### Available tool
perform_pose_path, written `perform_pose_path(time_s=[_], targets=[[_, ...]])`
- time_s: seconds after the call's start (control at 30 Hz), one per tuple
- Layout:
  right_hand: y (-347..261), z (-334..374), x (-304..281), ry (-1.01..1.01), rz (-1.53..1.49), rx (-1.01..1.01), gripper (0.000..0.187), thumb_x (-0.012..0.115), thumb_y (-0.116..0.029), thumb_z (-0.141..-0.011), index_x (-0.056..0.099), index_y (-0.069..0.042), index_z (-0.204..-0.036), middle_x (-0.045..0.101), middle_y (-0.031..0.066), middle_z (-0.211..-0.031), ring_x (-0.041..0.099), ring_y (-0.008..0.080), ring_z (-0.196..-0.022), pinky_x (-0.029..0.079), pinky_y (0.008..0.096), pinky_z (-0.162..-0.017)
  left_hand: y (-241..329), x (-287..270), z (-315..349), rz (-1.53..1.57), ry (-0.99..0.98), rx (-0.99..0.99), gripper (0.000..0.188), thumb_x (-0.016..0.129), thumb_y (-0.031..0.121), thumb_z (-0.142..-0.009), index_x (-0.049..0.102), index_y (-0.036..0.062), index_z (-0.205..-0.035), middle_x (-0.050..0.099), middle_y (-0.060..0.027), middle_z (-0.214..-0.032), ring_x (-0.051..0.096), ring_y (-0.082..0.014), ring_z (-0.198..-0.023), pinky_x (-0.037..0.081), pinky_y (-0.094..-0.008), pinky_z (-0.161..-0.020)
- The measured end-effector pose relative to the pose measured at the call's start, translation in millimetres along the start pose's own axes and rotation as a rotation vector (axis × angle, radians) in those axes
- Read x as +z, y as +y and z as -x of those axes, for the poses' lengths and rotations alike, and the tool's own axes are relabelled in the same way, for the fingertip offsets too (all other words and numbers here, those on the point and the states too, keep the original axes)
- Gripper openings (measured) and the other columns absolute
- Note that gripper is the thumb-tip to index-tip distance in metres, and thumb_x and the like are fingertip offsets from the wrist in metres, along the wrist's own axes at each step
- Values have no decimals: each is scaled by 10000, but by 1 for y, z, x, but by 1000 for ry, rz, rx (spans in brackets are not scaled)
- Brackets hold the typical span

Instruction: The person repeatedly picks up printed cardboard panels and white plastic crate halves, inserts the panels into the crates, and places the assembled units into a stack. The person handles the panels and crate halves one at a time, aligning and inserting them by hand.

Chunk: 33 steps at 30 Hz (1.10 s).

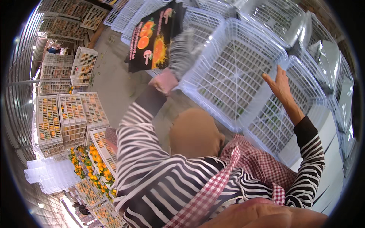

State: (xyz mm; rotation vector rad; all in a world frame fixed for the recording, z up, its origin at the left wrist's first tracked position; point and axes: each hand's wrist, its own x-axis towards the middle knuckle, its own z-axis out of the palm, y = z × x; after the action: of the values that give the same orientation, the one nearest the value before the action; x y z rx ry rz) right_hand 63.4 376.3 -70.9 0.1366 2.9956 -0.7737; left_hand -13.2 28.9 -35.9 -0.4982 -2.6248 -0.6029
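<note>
A large white plastic lattice crate [232,64] is tilted up in front of me, its open side toward me. My left hand [178,53], in a grey glove with a pink cuff, is at the crate's left rim and looks closed on it, though it is blurred. My bare right hand [280,85] presses flat against the crate's right side, fingers together. Both arms wear black-and-white striped sleeves. A black printed bag [154,38] with pictures of oranges sits just left of the gloved hand, touching it. A red checked apron [251,163] hangs below.
More empty white crates [289,125] lie right and behind, some lined with clear plastic. At left, stacked crates of oranges [61,117] stand on the concrete floor [114,83]. Loose oranges with leaves [95,167] fill an open crate at lower left. A tan rounded shape [195,133] sits below the crate.
</note>
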Motion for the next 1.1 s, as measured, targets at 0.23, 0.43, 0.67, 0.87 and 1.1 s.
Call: perform_pose_path(time_s=[0.23, 0.43, 0.67, 0.87, 1.1], targets=[[36, -30, 26, 155, -113, 176, 913, 745, -433, -746, 321, 96, -1358, 437, 291, -1286, 429, 401, -1217, 352, 442, -1024, -166, -77, 42, -317, 443, -465, 846, 734, 322, -763, 291, -73, -1366, 387, -275, -1366, 396, -365, -1268, 310, -436, -1071], [33, -22, 24, 213, -379, 299, 858, 797, -359, -719, 375, 87, -1318, 529, 235, -1194, 505, 313, -1159, 408, 419, -974, -190, -54, 137, 1177, 459, -1520, 601, 734, 351, -796, 433, 211, -1298, 377, -63, -1354, 377, -275, -1224, 421, -639, -803], [63, -8, 76, 73, -779, 502, 503, 658, -87, -726, 471, 18, -1181, 589, 116, -1060, 592, 237, -941, 473, 353, -846, -208, 22, 145, 1210, 528, -1354, 318, 721, 179, -823, 568, 73, -1080, 600, -39, -1010, 589, -158, -825, 507, -335, -724], [83, -6, 92, 138, -611, 457, 464, 614, -94, -718, 476, 27, -1144, 586, 116, -1022, 571, 217, -897, 464, 343, -814, -210, 23, 149, 1150, 559, -1172, 521, 739, 152, -808, 487, -7, -1235, 582, -77, -1091, 556, -144, -848, 488, -307, -713], [72, -1, 102, 90, -626, 463, 519, 615, -117, -743, 440, 56, -1200, 593, 164, -1070, 579, 252, -972, 455, 352, -849, -229, 37, 137, 1088, 594, -1086, 703, 746, 151, -794, 357, -69, -1337, 476, -146, -1268, 514, -208, -1061, 446, -315, -898]])
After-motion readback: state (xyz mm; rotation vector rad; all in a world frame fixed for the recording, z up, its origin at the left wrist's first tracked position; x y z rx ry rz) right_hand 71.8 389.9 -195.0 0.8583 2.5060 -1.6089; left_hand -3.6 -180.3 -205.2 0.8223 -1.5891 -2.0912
